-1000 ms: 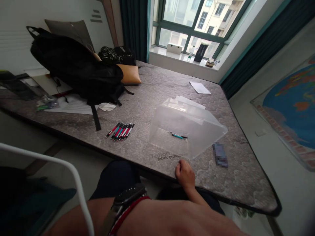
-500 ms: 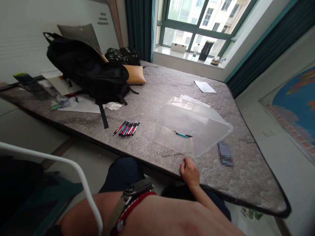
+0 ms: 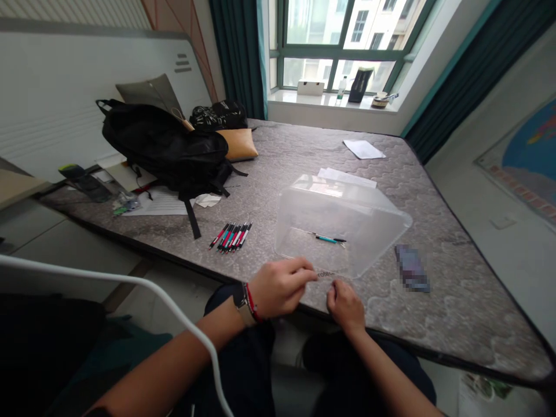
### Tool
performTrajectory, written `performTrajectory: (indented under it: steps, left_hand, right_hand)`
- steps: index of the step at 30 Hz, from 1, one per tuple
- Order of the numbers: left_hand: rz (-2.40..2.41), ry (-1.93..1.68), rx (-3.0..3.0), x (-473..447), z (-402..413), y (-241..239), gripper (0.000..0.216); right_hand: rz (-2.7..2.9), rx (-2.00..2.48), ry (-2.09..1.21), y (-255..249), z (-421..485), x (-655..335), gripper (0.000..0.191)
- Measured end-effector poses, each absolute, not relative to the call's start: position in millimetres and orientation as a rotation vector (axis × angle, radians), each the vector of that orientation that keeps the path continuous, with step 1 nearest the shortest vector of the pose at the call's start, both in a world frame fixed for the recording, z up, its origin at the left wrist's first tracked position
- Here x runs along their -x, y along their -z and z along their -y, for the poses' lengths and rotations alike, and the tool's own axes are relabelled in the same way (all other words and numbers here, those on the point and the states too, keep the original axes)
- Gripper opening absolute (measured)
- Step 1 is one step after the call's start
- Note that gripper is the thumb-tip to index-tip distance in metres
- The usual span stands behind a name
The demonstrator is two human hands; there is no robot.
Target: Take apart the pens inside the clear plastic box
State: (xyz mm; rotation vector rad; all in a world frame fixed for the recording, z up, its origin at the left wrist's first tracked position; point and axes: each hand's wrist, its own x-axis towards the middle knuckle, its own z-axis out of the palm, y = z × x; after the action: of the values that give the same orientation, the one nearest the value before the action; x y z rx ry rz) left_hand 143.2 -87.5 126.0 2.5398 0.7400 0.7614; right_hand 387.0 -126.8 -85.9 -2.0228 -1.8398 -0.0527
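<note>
My left hand reaches over the near edge of the grey quilted mattress, fingers curled loosely, fingertips close to the front wall of a clear plastic box. It holds nothing I can make out. My right hand rests curled on the mattress edge just below that box. Inside the box lies one teal pen. A row of several red, teal and black pens lies on the mattress to the left of the box.
A black backpack sits at the back left beside a tan pouch. Papers lie beyond the box. A blurred flat object lies right of the box. A white chair tube crosses the lower left.
My left arm has swung forward from the bottom of the view, and its hand now hovers at the box's front. The view has shifted; my right hand stays on the mattress edge.
</note>
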Motion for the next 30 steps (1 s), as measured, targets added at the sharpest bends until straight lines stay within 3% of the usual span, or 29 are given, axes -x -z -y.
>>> performTrajectory:
  steps: [6, 10, 17, 30]
  left_hand:
    - [-1.762, -0.151, -2.507, -71.0, 20.0, -50.8, 0.027]
    - [-2.059, 0.149, -2.421, -47.8, -19.3, -20.0, 0.032]
    - [-2.056, 0.372, -2.394, -44.0, -39.8, 6.6, 0.033]
    - [-1.554, 0.664, -2.722, -28.3, -57.6, -9.6, 0.035]
  right_hand:
    - [1.908, 2.016, 0.025, 83.2, 125.9, -388.2, 0.008]
    - [1.920, 2.004, 0.020, 81.2, 126.3, -388.2, 0.008]
    - [1.911, 2.024, 0.024, 80.0, 127.4, -387.8, 0.008]
    - [1.873, 2.051, -0.075, 79.0, 128.6, -387.8, 0.006]
